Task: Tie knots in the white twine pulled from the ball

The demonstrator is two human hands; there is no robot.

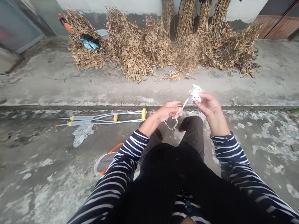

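My right hand point(208, 105) is closed around a small white bundle point(195, 92), wound with a thin dark line; its exact kind I cannot make out. From the bundle a white strip point(185, 104) runs down to the left, and my left hand point(168, 111) pinches it between thumb and fingers. Below the left fingers a thin, crinkled loose end point(171, 127) hangs in a loop. Both hands are raised in front of my knees, a short way apart, with the strip stretched between them.
A pair of crutches point(105, 118) lies left of my legs, beside a clear plastic bag point(81, 134). An orange-edged bag point(105, 163) is near my left elbow. Past a low concrete step point(93, 93), dried plant bundles point(135, 46) lean against the wall, with blue-and-black cloth point(90, 42) on one.
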